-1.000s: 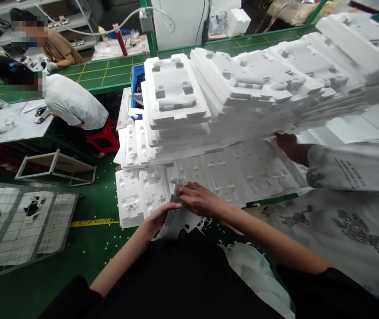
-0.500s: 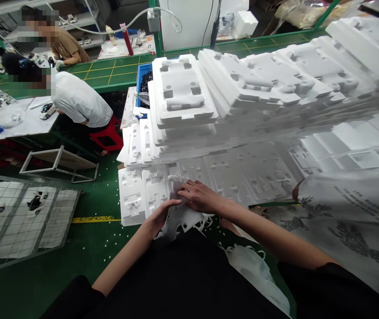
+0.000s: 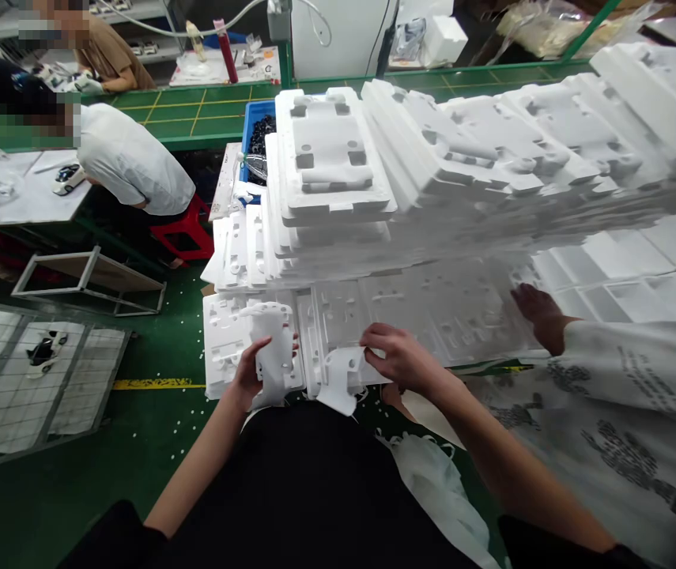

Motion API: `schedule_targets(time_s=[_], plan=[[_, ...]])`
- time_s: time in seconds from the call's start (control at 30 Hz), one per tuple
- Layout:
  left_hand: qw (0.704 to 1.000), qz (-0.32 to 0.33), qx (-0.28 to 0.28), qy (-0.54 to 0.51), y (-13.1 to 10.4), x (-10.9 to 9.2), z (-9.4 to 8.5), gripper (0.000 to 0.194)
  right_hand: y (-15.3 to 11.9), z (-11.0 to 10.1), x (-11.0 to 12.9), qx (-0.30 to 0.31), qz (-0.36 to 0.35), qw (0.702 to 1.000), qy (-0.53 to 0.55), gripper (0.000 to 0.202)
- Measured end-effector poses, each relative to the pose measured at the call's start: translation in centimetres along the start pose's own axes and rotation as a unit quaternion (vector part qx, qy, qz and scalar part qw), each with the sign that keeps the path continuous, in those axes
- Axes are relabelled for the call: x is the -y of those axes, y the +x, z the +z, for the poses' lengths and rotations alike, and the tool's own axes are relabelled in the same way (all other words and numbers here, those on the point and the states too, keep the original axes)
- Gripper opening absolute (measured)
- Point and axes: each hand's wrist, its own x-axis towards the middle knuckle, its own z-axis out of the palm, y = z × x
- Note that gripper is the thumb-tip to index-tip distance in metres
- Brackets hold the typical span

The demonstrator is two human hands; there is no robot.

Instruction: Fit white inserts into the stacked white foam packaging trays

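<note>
Drawn apart since earlier, my left fingers (image 3: 262,343) grasp a white sheet (image 3: 275,356) and right fingers (image 3: 373,338) pinch a smaller piece (image 3: 338,381), lower centre of frame, which might slip if pinched loosely

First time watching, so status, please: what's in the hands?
Left hand: holding white sheet. Right hand: pinching white piece. Foam trays beyond.

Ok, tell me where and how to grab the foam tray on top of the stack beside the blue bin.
Take the top tray by its near rim, coming from the wearer's side. That edge looks unobstructed, and the tray lies face-up, roughly flat. Its right side seems worse, since the neighbouring trays crowd it.
</note>
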Motion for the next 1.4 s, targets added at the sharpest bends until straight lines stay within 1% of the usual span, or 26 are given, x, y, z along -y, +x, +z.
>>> schedule_targets(time_s=[0.03, 0.07, 0.1, 0.17, 0.2, 0.23, 0.27, 0.3, 0.4, 0.57, 0.67, 0.77, 0.87, 1.0, 1.1, 1.27, 1.4], plan=[[0.998, -0.023, -0.017, -0.053, 0.1, -0.5, -0.3, 0.053, -0.1, 0.9, -1.8, -0.019, 0.069, 0.994, 0.078, 0.014], [0.993, -0.039, -0.038, -0.101, 0.0, -1.0, -0.5, 0.052, -0.1, 2.0, -3.7, -0.034, 0.144, 0.976, 0.163, 0.012], [0.987, -0.048, -0.058, -0.141, -0.1, -1.3, -0.8, 0.05, 0.2, 3.3, -5.5, -0.044, 0.218, 0.943, 0.247, 0.012], [0.977, -0.049, -0.086, -0.188, -0.4, -1.7, -1.3, 0.048, 1.1, 5.8, -8.4, -0.066, 0.347, 0.852, 0.387, 0.015], [0.975, -0.046, -0.091, -0.198, -0.6, -1.7, -1.4, 0.047, 1.7, 7.0, -9.4, -0.075, 0.39, 0.81, 0.432, 0.016], [0.973, -0.045, -0.092, -0.205, -0.8, -1.6, -1.5, 0.046, 2.4, 8.1, -10.2, -0.083, 0.42, 0.778, 0.459, 0.017], [0.972, -0.043, -0.093, -0.211, -0.9, -1.5, -1.5, 0.046, 3.1, 9.0, -10.7, -0.09, 0.437, 0.76, 0.473, 0.017], [0.971, -0.042, -0.093, -0.214, -0.9, -1.3, -1.4, 0.047, 3.7, 9.7, -11.0, -0.096, 0.446, 0.752, 0.476, 0.017], [0.974, -0.053, -0.091, -0.201, -0.9, -0.7, -0.9, 0.05, 5.2, 10.8, -11.6, -0.105, 0.452, 0.752, 0.468, 0.017], [0.976, -0.069, -0.102, -0.178, -0.9, -0.3, -0.1, 0.046, 5.8, 11.0, -12.1, -0.113, 0.459, 0.757, 0.451, 0.014], [0.976, -0.08, -0.096, -0.18, -0.9, -0.2, 0.0, 0.045, 5.7, 11.1, -12.2, -0.129, 0.459, 0.759, 0.443, 0.018], [0.975, -0.069, -0.104, -0.184, -0.9, -0.1, 0.1, 0.044, 5.3, 11.2, -12.1, -0.143, 0.457, 0.76, 0.439, 0.023], [0.974, -0.058, -0.109, -0.192, -0.9, -0.1, 0.2, 0.046, 4.6, 11.5, -11.9, -0.15, 0.455, 0.76, 0.439, 0.023], [0.972, -0.07, -0.109, -0.196, -0.8, 0.0, 0.4, 0.044, 3.9, 12.0, -12.0, -0.158, 0.453, 0.764, 0.431, 0.023], [0.974, -0.067, -0.107, -0.19, -0.7, 0.0, 0.5, 0.044, 3.9, 12.4, -12.2, -0.164, 0.449, 0.775, 0.413, 0.024], [0.976, -0.061, -0.099, -0.185, -0.4, 0.1, 0.4, 0.051, 4.1, 12.9, -12.8, -0.171, 0.431, 0.803, 0.375, 0.022], [0.975, -0.059, -0.104, -0.186, -0.6, 0.1, 0.5, 0.049, 4.0, 13.0, -13.3, -0.173, 0.404, 0.824, 0.357, 0.024]])
